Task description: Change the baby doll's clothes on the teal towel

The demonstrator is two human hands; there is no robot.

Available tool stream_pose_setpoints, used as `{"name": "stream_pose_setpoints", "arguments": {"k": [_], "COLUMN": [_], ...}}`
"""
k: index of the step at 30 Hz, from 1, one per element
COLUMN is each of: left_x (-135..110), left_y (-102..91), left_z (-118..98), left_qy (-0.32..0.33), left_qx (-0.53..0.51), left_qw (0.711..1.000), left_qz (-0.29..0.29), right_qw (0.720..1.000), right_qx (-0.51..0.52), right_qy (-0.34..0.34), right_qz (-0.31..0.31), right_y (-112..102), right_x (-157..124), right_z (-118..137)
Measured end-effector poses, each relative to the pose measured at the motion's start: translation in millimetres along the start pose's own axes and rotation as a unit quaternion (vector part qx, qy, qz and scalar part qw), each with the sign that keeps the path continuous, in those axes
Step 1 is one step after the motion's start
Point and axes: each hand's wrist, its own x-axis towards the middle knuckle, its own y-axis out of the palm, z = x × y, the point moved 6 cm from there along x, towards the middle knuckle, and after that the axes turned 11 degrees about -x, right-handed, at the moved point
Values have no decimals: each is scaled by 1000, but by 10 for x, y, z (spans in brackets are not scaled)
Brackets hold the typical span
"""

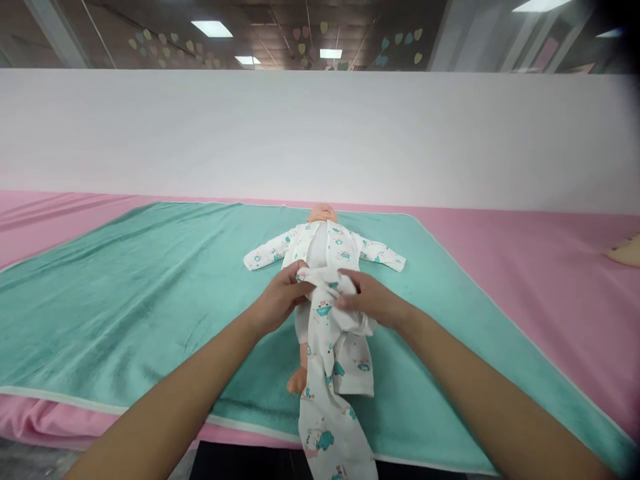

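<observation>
A baby doll (323,213) lies on its back with its head away from me, dressed in a white printed jacket (345,243) whose front hangs apart over a pale undershirt. Both sleeves stretch out sideways. Above the doll's lower body, a pair of white printed baby pants (324,360) hangs from my two hands. My left hand (280,297) pinches one side of the waistband. On the other side, the bunched cloth is gripped by my right hand (373,297). One leg of the pants drapes down past the table edge. The doll's bare foot (297,381) shows at the left; its other foot is hidden.
Under the doll is a teal blanket (125,300) with a white border, spread over a pink cloth (525,287). A white wall panel (320,140) stands behind. At the far right edge, a beige object (625,252) is partly in view.
</observation>
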Motion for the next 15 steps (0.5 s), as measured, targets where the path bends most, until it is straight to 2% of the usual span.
{"name": "stream_pose_setpoints", "arguments": {"k": [2, 4, 7, 9, 11, 13, 15], "left_x": [13, 26, 32, 19, -2, -12, -3], "left_y": [-37, -54, -37, 19, 62, 60, 37], "left_z": [-6, -2, -10, 0, 48, 98, 116], "left_qy": [7, -7, -25, -37, -64, -86, -75], "left_qx": [-41, -39, 39, 125, 195, 186, 100], "left_qw": [999, 999, 999, 990, 976, 977, 992], "left_qz": [-29, -32, 0, 48, 79, 65, 32], "right_qw": [991, 984, 999, 993, 984, 982, 988], "right_qx": [-104, -134, -13, 98, 163, 177, 140], "right_qy": [13, 26, 44, 46, 43, 41, 41], "right_qz": [88, 116, 28, -37, -58, -58, -49], "right_y": [117, 171, 106, 53, 46, 56, 66], "right_x": [-43, -65, -31, 0, 26, 40, 36], "right_z": [44, 47, -22, -102, -160, -172, -138]}}
